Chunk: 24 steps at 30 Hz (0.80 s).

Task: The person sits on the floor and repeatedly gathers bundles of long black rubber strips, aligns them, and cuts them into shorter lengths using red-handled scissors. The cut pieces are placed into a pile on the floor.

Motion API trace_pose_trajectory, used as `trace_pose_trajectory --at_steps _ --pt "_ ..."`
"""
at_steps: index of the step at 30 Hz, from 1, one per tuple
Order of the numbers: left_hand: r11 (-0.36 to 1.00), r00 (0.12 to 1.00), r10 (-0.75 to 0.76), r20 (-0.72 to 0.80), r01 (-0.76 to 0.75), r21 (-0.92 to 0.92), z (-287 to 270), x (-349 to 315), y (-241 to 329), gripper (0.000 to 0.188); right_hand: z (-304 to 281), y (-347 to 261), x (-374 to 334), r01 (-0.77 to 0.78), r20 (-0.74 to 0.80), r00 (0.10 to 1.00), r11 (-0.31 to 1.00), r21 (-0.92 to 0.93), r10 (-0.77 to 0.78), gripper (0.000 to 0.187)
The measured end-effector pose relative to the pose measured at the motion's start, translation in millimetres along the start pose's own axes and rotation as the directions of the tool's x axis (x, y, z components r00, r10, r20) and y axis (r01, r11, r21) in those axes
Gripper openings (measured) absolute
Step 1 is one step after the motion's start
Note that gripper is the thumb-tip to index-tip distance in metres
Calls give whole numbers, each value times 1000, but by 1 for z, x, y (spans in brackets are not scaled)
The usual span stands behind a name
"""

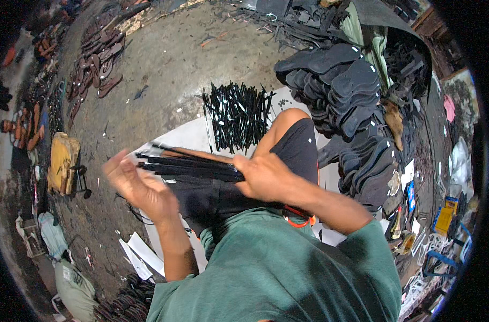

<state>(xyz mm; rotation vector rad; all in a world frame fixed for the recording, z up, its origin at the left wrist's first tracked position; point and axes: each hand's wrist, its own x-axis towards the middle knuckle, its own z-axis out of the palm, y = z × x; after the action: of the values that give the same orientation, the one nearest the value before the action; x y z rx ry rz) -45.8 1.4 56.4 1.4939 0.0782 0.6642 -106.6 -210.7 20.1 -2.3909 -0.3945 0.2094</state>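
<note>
My right hand (265, 177) is closed around one end of a bundle of thin black strips (193, 165), which reaches left across my lap. At the bundle's far end the loose tips fan apart slightly. Beside those tips is my left hand (140, 183), palm turned inward and fingers stretched out, a little blurred by motion. It does not appear to grip the strips. On the floor ahead of my knees lies a wide pile of similar glossy black strips (239, 115), partly on a white sheet (189, 134).
Stacks of black shoe soles (357, 88) rise at the right, with more soles (368, 166) nearer me. Brown sandals (97, 67) lie at the far left. A yellow worn block (63, 162) stands on the left. White paper pieces (142, 255) lie by my left elbow.
</note>
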Motion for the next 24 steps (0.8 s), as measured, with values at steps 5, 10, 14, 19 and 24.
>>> trace_pose_trajectory --at_steps 5,10,14,19,24 --pt "889 243 -117 963 -406 211 18 -27 36 115 -36 1 11 325 258 932 900 -291 -254 41" --pt "963 198 -166 966 -178 202 24 -43 -12 101 -55 3 3 297 -25 948 909 -293 -318 40" --pt "913 417 -348 840 355 201 14 -23 -40 53 -22 44 -78 -172 -336 934 975 -139 117 43" --pt "850 524 -307 794 526 -19 22 -23 -50 63 71 39 -180 -537 -122 840 843 -39 529 37" --pt "895 621 -213 754 434 -105 35 -25 -52 55 55 35 -166 -812 103 580 565 146 808 41"
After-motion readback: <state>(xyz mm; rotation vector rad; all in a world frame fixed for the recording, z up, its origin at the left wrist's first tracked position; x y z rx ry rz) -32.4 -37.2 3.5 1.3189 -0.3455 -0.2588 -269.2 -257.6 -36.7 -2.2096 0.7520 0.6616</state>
